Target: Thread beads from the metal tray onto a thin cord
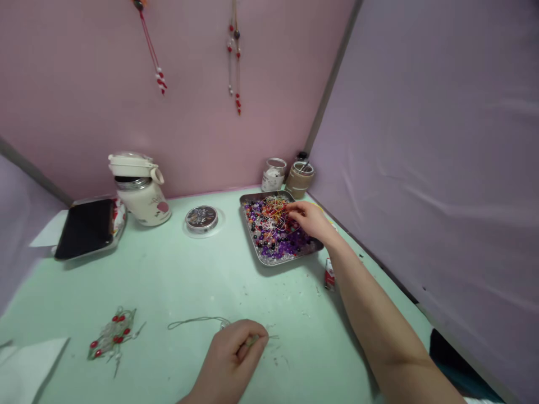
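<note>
Pinched part of a thin looped cord between the thumb and bent forefinger of the left hand, low near the middle of the pale green tabletop. Left the cord's loop lying out to the left, with a clear bead just beside the knuckles and fine loose ends poking out past the fingertips. Reached the right hand over the right side of a shallow metal tray, bending the fingers at a tangle of coloured threads on top of purple, black and clear beads. Could not tell of any grasp on thread or bead by those fingertips. Saw a small red-and-white box beside the right forearm, two jars behind the tray, and a round dark-topped container to its left. Noticed also a bundle of red-beaded cords at lower left, well apart from the left hand, and a cream bottle near the pink back wall.
</note>
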The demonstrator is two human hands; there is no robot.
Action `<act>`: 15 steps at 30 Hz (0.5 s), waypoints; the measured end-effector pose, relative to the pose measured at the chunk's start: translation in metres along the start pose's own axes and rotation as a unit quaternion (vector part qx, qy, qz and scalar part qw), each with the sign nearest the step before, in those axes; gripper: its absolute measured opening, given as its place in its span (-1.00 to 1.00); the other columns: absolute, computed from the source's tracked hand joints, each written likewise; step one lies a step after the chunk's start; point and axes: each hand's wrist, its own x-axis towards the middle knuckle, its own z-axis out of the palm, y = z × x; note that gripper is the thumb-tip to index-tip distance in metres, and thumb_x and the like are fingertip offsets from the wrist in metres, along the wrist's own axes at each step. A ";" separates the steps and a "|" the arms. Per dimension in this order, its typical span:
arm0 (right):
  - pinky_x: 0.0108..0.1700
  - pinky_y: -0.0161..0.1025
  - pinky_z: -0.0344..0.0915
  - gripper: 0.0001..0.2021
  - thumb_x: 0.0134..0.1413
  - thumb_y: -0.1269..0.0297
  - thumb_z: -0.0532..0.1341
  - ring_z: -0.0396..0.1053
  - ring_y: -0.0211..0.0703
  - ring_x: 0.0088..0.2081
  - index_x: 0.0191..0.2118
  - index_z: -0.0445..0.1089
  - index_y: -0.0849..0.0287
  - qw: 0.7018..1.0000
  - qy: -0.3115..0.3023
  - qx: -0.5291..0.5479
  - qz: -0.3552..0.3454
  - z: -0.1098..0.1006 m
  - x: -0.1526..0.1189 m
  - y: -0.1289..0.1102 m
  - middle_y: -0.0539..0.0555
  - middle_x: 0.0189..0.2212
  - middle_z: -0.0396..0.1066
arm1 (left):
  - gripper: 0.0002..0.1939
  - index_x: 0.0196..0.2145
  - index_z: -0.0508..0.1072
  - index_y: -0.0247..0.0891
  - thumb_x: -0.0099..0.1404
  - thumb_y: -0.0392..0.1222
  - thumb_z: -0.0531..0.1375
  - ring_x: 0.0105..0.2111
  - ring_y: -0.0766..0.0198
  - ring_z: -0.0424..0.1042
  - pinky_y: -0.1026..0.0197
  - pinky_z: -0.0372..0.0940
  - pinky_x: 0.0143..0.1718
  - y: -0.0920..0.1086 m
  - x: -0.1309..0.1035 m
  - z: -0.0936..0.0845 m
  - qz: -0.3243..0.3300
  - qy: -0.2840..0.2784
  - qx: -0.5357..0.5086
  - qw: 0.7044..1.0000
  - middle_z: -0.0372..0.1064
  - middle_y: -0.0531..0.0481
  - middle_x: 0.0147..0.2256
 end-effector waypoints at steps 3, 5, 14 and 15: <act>-0.13 -0.24 0.21 -0.80 0.04 0.36 0.18 0.37 -0.14 -0.22 -0.21 0.47 0.19 0.995 0.014 -0.101 0.014 -0.010 0.000 0.004 0.13 -0.24 0.48 | -0.73 -0.42 0.47 -0.19 0.28 -0.06 0.04 -0.57 0.37 0.19 0.34 0.15 -0.47 0.000 0.000 0.000 0.014 0.007 0.007 1.000 0.20 0.08 -0.61; -0.17 -0.27 0.20 -0.85 0.02 0.36 0.19 0.37 -0.15 -0.25 -0.28 0.49 0.19 0.989 0.005 -0.145 0.021 -0.016 -0.001 0.003 0.11 -0.30 0.49 | -0.71 -0.42 0.47 -0.19 0.28 -0.05 0.03 -0.58 0.37 0.19 0.34 0.15 -0.48 0.000 0.000 -0.001 0.019 0.010 0.008 1.000 0.21 0.07 -0.61; -0.37 -0.34 0.16 -0.88 -0.12 0.45 0.23 0.34 -0.25 -0.46 -0.50 0.50 0.12 0.954 -0.256 -0.140 -0.062 -0.006 -0.015 -0.019 -0.01 -0.52 0.47 | -0.74 -0.42 0.48 -0.18 0.28 -0.07 0.05 -0.58 0.37 0.21 0.35 0.17 -0.49 0.000 0.001 -0.001 0.025 0.013 0.005 1.000 0.21 0.08 -0.62; -0.39 -0.33 0.15 -0.88 -0.13 0.46 0.24 0.33 -0.25 -0.47 -0.52 0.50 0.12 0.954 -0.250 -0.158 -0.054 -0.003 -0.017 -0.022 0.01 -0.54 0.46 | -0.74 -0.42 0.48 -0.18 0.28 -0.07 0.05 -0.58 0.37 0.22 0.35 0.17 -0.49 -0.001 0.001 0.000 0.027 0.013 0.004 1.000 0.23 0.07 -0.61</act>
